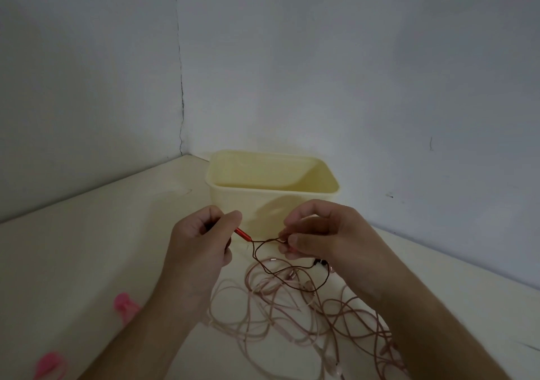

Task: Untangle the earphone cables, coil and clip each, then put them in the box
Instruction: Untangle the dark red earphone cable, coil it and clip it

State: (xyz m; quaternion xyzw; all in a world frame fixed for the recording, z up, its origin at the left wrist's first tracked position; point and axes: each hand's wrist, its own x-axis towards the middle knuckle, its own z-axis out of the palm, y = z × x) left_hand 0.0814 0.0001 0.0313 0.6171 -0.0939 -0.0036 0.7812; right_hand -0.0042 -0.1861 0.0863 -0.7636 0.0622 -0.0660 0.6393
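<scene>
Both forearms reached in from the bottom edge and met in front of the box, hands raised just above the table. The left hand was curled into a loose fist, thumb and forefinger pinching the red plug at its upper end. The plug's long axis slanted down and to the right, its tip aimed toward the right hand. That hand was also curled, its fingertips pinching a loop of the dark cable just right of the plug. From the plug the dark cable dropped and trailed right across the table, lying over the pink cables, a loose tangle spread between and below the forearms. The box stood open behind the hands, near the wall corner. Two pink clips lay on the table at lower left.
</scene>
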